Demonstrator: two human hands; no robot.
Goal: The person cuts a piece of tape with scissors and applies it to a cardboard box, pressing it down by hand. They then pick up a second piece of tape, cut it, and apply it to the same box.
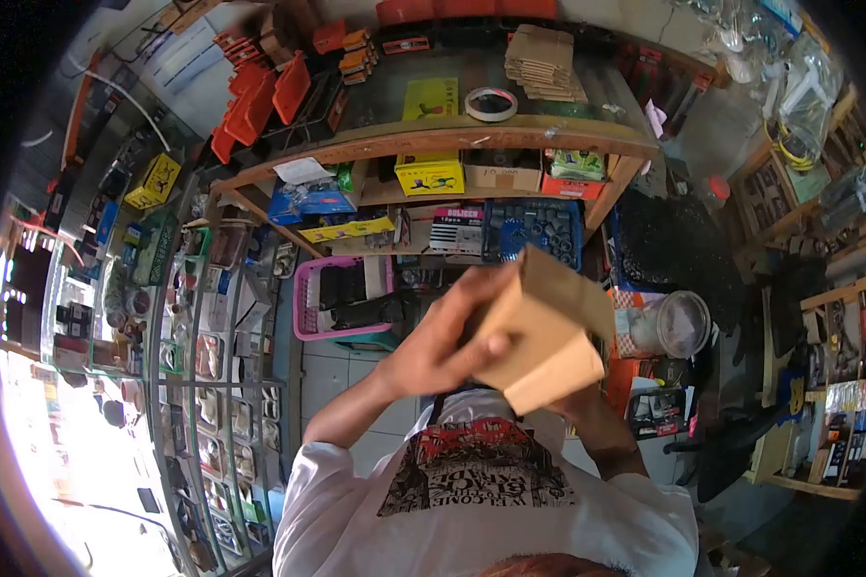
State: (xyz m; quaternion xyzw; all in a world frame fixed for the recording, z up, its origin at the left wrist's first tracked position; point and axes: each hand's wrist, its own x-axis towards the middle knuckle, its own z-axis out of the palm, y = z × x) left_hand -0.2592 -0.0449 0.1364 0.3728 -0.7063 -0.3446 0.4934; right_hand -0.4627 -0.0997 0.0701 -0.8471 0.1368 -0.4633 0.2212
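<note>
Both hands close on a small brown cardboard box (541, 332), held up at chest height in front of a crowded workshop: the left hand (443, 341) wraps its near side with fingers curled over the edge, while the right hand (563, 396) sits mostly hidden beneath the box, so how tightly it grips cannot be told. The box is tilted, one corner pointing down toward the person's white printed shirt (481, 490), and rests on nothing but the two hands. Should the hidden lower hand slacken, the tilt looks likely to send the box sliding off toward the floor, and thin card pressed hard at the edge could crease. Behind it, a wooden tabletop (433, 135) carries a roll of tape (492, 103), a yellow packet (429, 98) and a stack of flat cardboard pieces (546, 62); orange plastic bins (265, 96) lean at its left end. Below, on the shelf, sit a yellow carton (429, 177) and a blue crate of sockets (534, 229), with a pink basket (342, 296) lower down. A clear plastic jar (681, 323) stands just right of the box, close enough to be knocked by a swinging elbow. Racks of small packaged goods (212, 365) crowd the left side, narrowing the floor space.
</note>
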